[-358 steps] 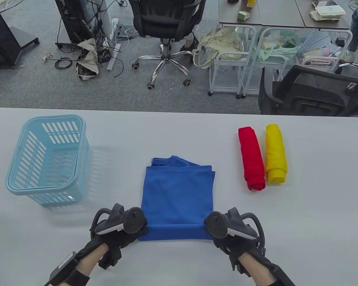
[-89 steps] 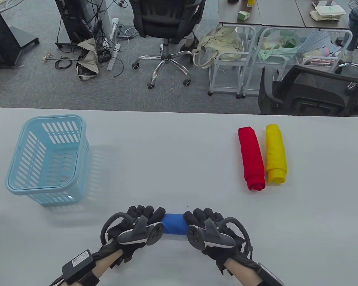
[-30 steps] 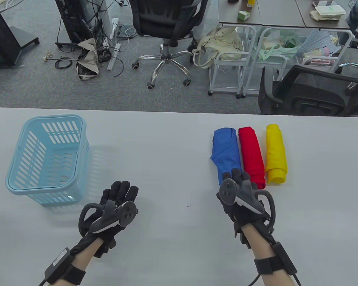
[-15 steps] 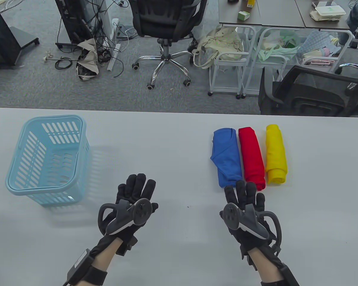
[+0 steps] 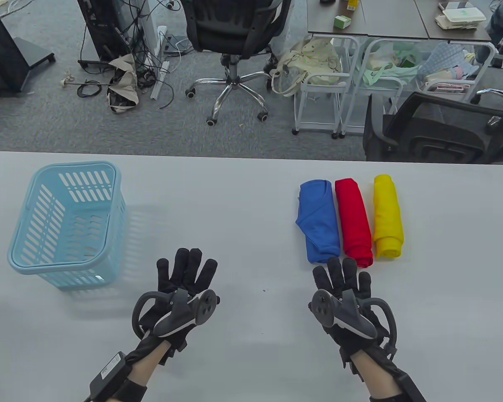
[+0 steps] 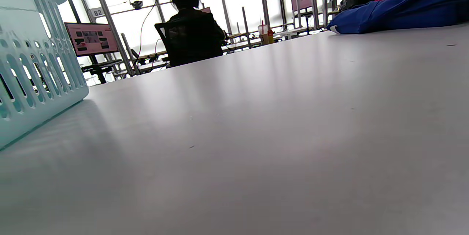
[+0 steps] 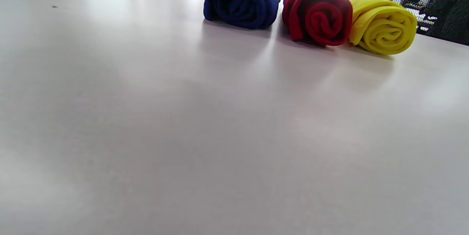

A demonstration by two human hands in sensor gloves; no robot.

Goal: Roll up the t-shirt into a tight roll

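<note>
While both hands [image 5: 184, 289] [image 5: 346, 297] lie flat, grip wide, blue roll [image 5: 318, 220] touching red roll [image 5: 354, 220], yellow roll [image 5: 387, 215] beside, basket [image 5: 23, 259] far left.

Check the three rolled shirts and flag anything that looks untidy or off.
The blue roll is the looser one: a flap of cloth sticks out on its left side and it tapers unevenly. The red roll and yellow roll look even. All three spiral ends look wound in the right wrist view.

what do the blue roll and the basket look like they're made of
Blue roll: soft knit cloth, likely cotton jersey, matte; its end shows limp spiralled layers in the right wrist view.
Basket: moulded plastic, pale blue with a slight sheen; its stiff walls are cut with even slots.
</note>
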